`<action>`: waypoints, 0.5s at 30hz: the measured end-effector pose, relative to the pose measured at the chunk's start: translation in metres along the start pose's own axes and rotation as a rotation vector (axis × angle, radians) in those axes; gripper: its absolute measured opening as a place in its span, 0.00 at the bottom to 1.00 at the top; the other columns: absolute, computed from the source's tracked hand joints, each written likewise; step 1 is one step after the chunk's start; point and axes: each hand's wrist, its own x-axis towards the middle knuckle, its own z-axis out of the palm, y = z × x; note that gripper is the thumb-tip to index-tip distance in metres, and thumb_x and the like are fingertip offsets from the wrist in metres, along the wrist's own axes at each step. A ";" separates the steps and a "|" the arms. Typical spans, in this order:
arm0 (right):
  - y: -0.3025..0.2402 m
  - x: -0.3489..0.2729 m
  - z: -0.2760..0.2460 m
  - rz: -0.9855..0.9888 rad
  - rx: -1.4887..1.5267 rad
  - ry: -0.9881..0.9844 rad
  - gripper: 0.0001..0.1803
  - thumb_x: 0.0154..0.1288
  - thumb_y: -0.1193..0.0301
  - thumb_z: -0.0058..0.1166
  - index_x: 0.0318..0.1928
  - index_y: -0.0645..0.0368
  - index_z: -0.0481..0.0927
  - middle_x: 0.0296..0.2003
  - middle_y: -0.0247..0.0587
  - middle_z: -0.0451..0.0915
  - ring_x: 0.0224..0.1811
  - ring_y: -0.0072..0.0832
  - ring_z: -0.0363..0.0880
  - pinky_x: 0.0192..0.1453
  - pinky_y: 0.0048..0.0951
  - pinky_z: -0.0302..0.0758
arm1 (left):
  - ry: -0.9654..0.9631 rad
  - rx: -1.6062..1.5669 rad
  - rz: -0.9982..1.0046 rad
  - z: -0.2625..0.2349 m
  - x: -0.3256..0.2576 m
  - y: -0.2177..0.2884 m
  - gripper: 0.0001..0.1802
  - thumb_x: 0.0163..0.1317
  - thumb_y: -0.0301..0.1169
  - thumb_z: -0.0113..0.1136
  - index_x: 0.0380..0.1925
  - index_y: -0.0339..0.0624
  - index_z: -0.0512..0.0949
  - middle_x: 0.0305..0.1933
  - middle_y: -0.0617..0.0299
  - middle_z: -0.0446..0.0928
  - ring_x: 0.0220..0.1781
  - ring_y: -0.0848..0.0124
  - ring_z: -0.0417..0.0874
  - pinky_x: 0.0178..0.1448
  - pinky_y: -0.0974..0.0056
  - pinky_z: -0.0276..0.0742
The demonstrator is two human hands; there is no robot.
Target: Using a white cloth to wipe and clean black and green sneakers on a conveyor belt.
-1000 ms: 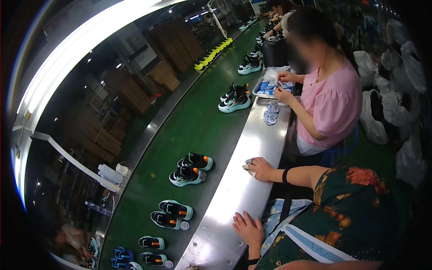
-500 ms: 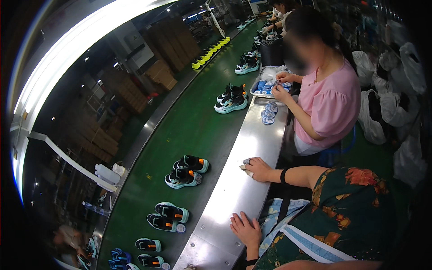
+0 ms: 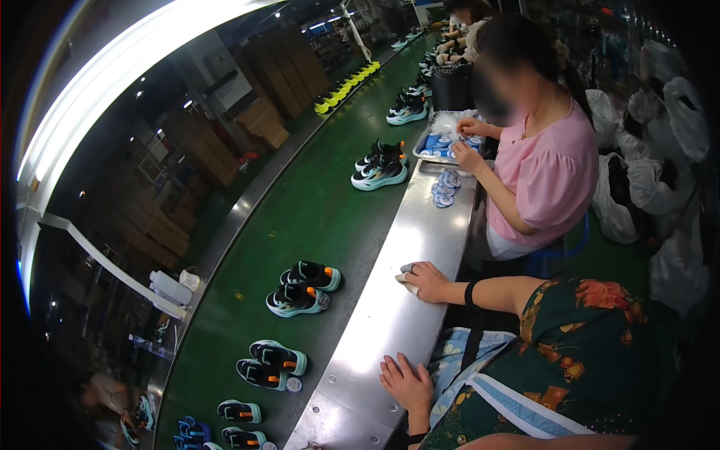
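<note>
My right hand rests on the steel ledge, its fingers curled over a small pale pad. My left hand lies flat on the ledge's near edge, fingers spread, holding nothing. On the green conveyor belt to the left, a pair of teal and black shoes is the nearest to my right hand. Another pair lies level with my left hand.
A person in a pink top sits further along the ledge, handling small blue and white pieces at a tray. More shoe pairs line the belt. White bags stand at the right. Cardboard boxes are stacked beyond the belt.
The shoe pairs have drifted slightly nearer along the belt. My two hands have stayed on the ledge.
</note>
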 end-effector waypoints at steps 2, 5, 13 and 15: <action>0.001 0.001 -0.001 0.006 -0.010 -0.016 0.16 0.64 0.69 0.52 0.53 0.53 0.77 0.46 0.43 0.76 0.52 0.40 0.71 0.61 0.39 0.65 | -0.002 -0.011 -0.005 0.001 0.001 0.001 0.32 0.58 0.43 0.58 0.60 0.38 0.69 0.69 0.37 0.60 0.71 0.43 0.58 0.73 0.42 0.47; 0.002 0.000 -0.003 -0.005 -0.012 -0.016 0.16 0.64 0.69 0.52 0.53 0.53 0.77 0.46 0.43 0.76 0.52 0.40 0.71 0.61 0.39 0.65 | -0.005 -0.025 -0.008 -0.001 0.002 0.003 0.32 0.57 0.43 0.58 0.60 0.38 0.69 0.69 0.37 0.60 0.71 0.43 0.58 0.73 0.42 0.47; 0.000 0.003 -0.012 0.043 -0.040 -0.075 0.15 0.65 0.70 0.51 0.52 0.53 0.78 0.45 0.44 0.76 0.50 0.41 0.71 0.58 0.39 0.65 | 0.007 -0.039 0.001 -0.005 0.003 0.008 0.32 0.57 0.41 0.57 0.60 0.36 0.69 0.68 0.37 0.60 0.71 0.42 0.57 0.73 0.42 0.48; -0.001 0.005 -0.010 0.019 -0.035 -0.069 0.15 0.65 0.69 0.51 0.51 0.53 0.79 0.45 0.44 0.77 0.49 0.41 0.71 0.58 0.39 0.66 | 0.018 -0.044 -0.005 -0.004 0.002 0.006 0.32 0.56 0.41 0.58 0.60 0.36 0.70 0.68 0.37 0.60 0.71 0.42 0.58 0.73 0.41 0.48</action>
